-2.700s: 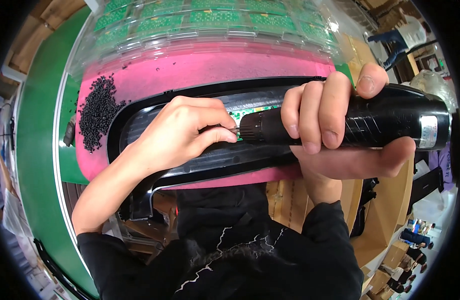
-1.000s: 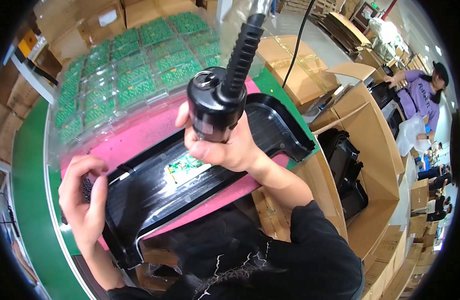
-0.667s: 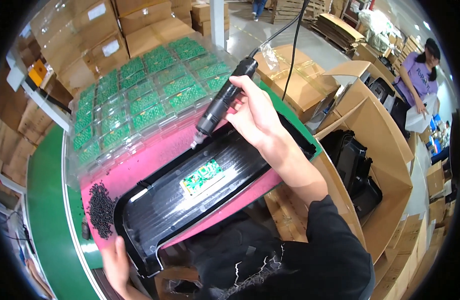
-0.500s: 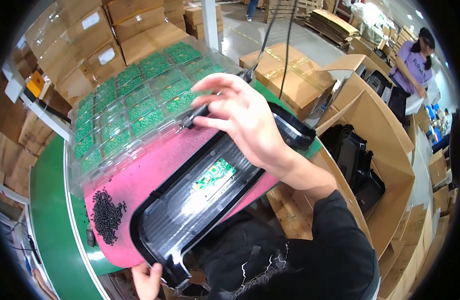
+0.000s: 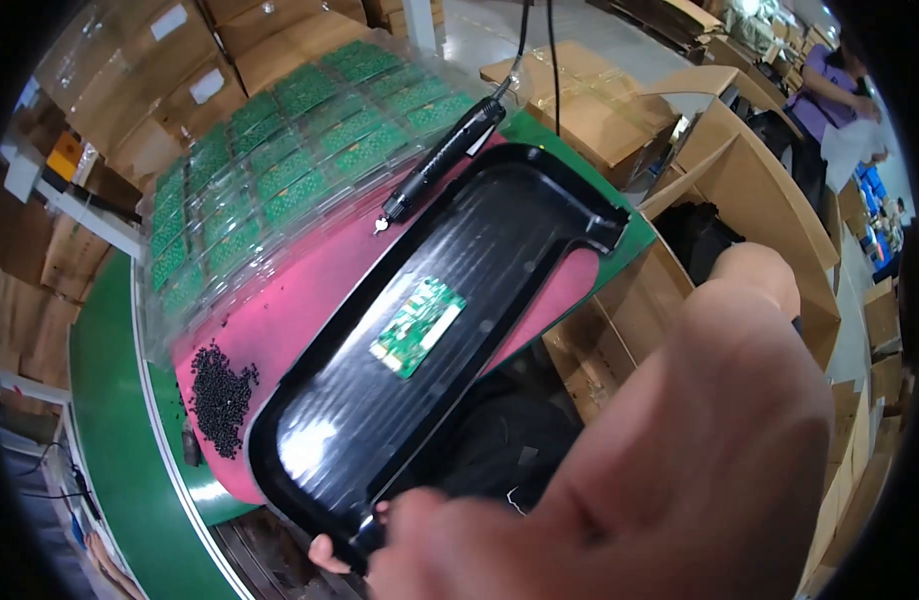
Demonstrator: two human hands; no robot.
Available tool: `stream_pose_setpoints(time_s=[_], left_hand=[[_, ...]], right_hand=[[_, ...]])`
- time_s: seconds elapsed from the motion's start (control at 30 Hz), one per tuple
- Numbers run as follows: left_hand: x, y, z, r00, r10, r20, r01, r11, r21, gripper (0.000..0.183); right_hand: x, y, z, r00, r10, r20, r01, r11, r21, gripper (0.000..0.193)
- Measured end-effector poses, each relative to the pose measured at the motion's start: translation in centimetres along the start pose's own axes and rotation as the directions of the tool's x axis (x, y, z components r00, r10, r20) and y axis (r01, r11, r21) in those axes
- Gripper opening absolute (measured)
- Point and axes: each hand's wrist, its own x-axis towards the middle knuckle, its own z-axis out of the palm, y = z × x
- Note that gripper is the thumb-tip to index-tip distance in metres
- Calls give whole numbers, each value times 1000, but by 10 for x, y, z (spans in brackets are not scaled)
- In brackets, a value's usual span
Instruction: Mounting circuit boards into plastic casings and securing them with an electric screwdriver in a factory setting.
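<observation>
A long black plastic housing (image 5: 324,430) lies slantwise on the pink mat (image 5: 289,325), its hollow side up. Inside it, around the middle, sits a small green circuit board (image 5: 419,328). Only a bit of my left hand (image 5: 328,554) shows, closed on the housing's near corner. My right forearm sweeps across the lower right, and my right hand (image 5: 429,550) is beside that same near end; motion blur smears its fingers. Beyond the housing's far edge, a black electric screwdriver (image 5: 441,163) hangs on its cord or rests on the mat, out of both hands.
Black screws (image 5: 219,400) lie heaped on the mat's left. Clear trays of green circuit boards (image 5: 279,150) stand behind. To the right, an opened carton (image 5: 759,190) holds dark plastic parts. A person in purple (image 5: 829,85) is at the far right.
My right hand has left the screwdriver and swung down toward the housing's near end. The screwdriver now points down and left beside the housing. The housing's far end is uncovered.
</observation>
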Motion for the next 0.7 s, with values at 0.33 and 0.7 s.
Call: stream_pose_setpoints(time_s=[0.33, 0.7], left_hand=[[49, 29, -38, 899, 383, -212, -437, 758, -484, 21], [66, 92, 34, 838, 352, -417, -533, 691, -488, 21]], right_hand=[[-6, 28, -21, 986, 153, -62, -160, 980, -118, 14], [-43, 94, -52, 1000, -1, 25, 12, 892, -452, 22]])
